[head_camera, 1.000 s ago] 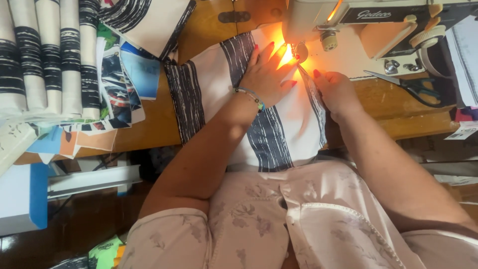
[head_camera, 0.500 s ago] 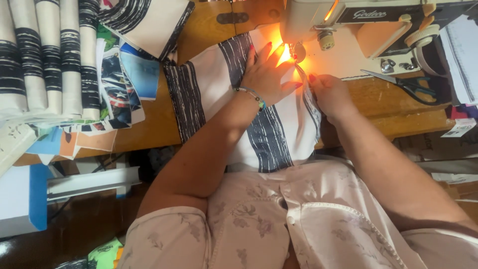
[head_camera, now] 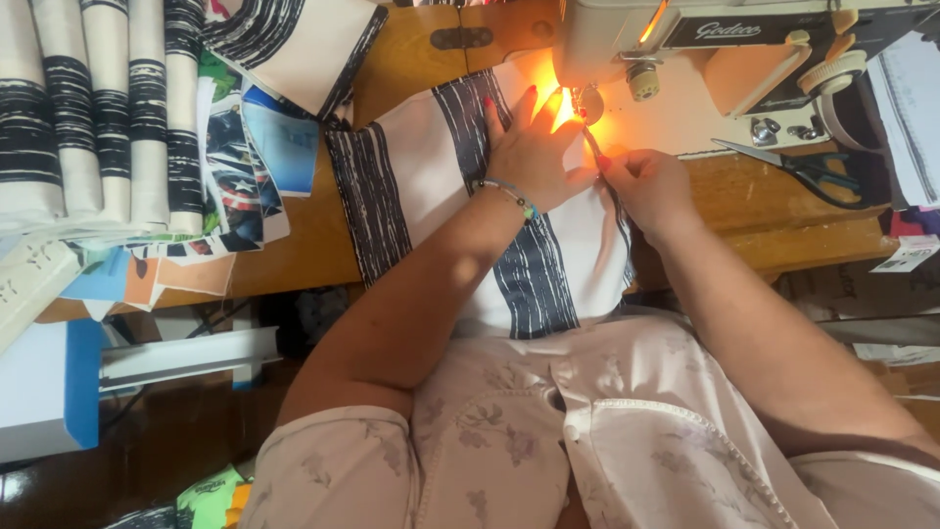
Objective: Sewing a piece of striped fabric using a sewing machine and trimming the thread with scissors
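feeding into the cream-coloured sewing machine [head_camera: 685, 39], the white cotton cloth panel with dark blue-black streaked stripes [head_camera: 431, 186] lies flat across the orange-brown wooden bench [head_camera: 304, 245], its near end hanging over the bench edge toward the person's lap. this layout keeps the panel's weight supported, so the seam line under the needle area is not dragged sideways. the machine's lamp throws a strong orange glow on the cloth just at the needle, which places light on the working point.

the left hand [head_camera: 534, 157] rests on top of the cloth, palm down, fingers spread wide and pointing toward the needle. it grips nothing; it presses the panel flat against the bench and steers it. a beaded bracelet sits on its wrist.

the right hand [head_camera: 651, 186] lies just beside the left, at the right edge of the panel. its fingers are drawn narrow into a pinch on what appears to be the cloth edge or a thin strip running to the needle; the glare makes this uncertain.

dark-handled metal scissors [head_camera: 793, 167] lie on the bench to the right of the machine, within reach of the right hand but well apart from it. rolled pieces of matching striped cloth [head_camera: 98, 108] are stacked at the far left, clear of the sewing path.
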